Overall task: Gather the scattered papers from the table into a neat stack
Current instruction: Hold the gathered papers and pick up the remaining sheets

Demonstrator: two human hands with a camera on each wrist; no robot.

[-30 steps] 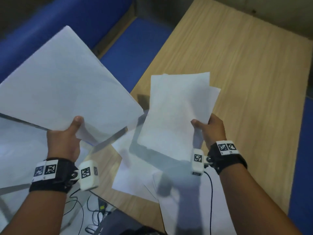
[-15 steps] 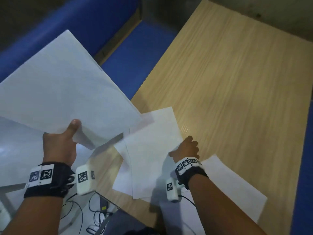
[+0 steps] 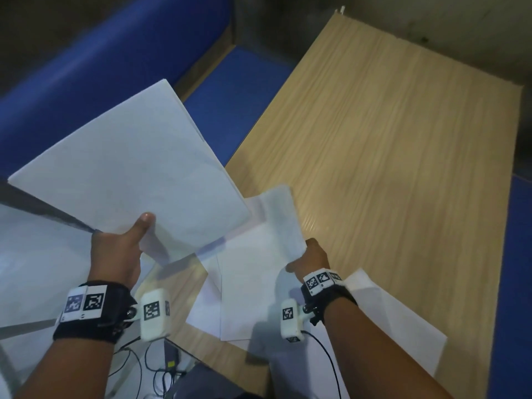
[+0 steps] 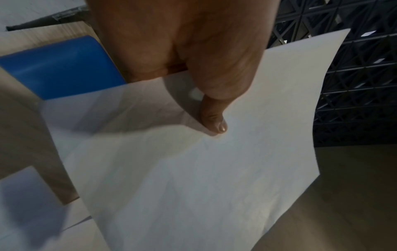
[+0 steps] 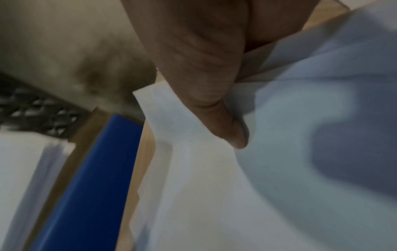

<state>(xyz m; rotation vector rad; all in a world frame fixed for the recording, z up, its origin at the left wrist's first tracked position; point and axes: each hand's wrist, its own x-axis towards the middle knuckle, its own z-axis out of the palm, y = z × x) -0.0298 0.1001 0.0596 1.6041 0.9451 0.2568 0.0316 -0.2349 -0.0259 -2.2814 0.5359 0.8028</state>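
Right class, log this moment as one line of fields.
left hand: holds stack raised | right hand: pinches sheet, lifting its edge | table: loose sheets left | stage: gathering

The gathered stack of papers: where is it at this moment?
In the head view the stack is at the left, held in the air by the left hand, beyond the wooden table's left edge.

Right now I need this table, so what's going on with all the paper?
A person is collecting loose sheets. Their left hand holds a gathered stack up off the wooden table, thumb on top. Their right hand pinches the edge of another sheet and lifts it from the table. A few more sheets lie near the front edge, not yet gathered.
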